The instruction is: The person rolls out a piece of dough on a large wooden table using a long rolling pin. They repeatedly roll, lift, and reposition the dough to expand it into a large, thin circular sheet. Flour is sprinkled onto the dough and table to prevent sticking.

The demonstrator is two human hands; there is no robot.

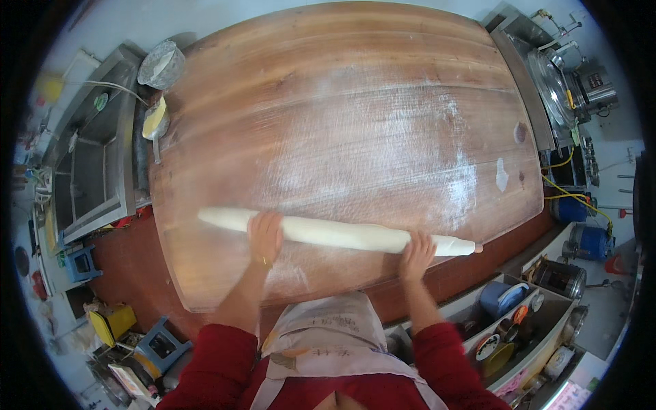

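A long rolling pin (478, 248) lies across the near part of the wooden board, its bare tip showing at the right end. Pale dough (338, 233) is wound round the rest of it in a long roll. My left hand (265, 236) curls over the roll left of its middle, fingers bent across the top. Nearer the right end, my right hand (417, 254) grips the roll in the same way. White flour (454, 188) dusts the board (328, 41) beyond the roll, thickest toward the right.
At the board's far left corner stand a speckled bowl (162, 65) and a scoop (156, 120) with yellowish powder. A metal sink (102, 164) adjoins the left side. Steel cooking equipment (550, 89) is at the far right. An open drawer (506, 342) with bowls sits near right; blue stools (162, 346) stand near left.
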